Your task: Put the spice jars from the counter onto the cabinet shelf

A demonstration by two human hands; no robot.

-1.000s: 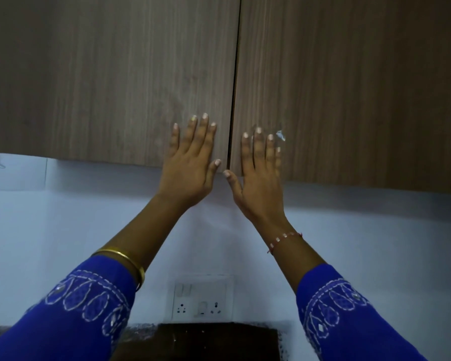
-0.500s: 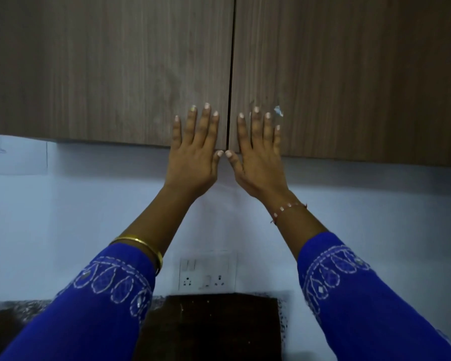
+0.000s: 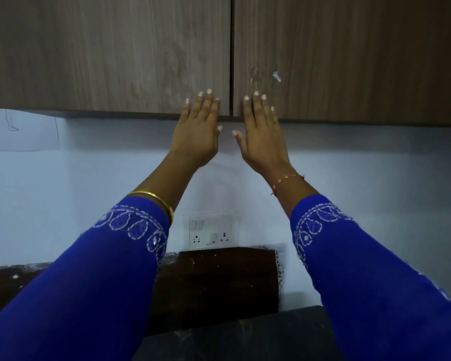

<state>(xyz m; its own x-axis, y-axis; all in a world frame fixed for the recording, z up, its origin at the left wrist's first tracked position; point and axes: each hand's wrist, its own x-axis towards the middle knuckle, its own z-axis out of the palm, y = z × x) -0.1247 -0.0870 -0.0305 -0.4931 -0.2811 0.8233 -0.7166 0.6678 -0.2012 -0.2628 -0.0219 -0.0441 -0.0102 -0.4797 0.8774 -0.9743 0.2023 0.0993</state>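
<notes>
Two brown wooden cabinet doors fill the top of the head view, both closed, with a thin gap between them. My left hand (image 3: 198, 131) is raised with straight fingers over the lower edge of the left door (image 3: 115, 56). My right hand (image 3: 261, 134) is raised the same way over the lower edge of the right door (image 3: 362, 56). Both hands hold nothing. No spice jars and no cabinet shelf are in view.
A white wall runs below the cabinet, with a switch and socket plate (image 3: 212, 231) at the middle. Under it a dark brown backsplash panel (image 3: 219, 282) meets the dark counter (image 3: 232, 340) at the bottom edge.
Both hands have slid down the doors toward the lower edge and drawn slightly apart. The view has tilted down, so more counter shows.
</notes>
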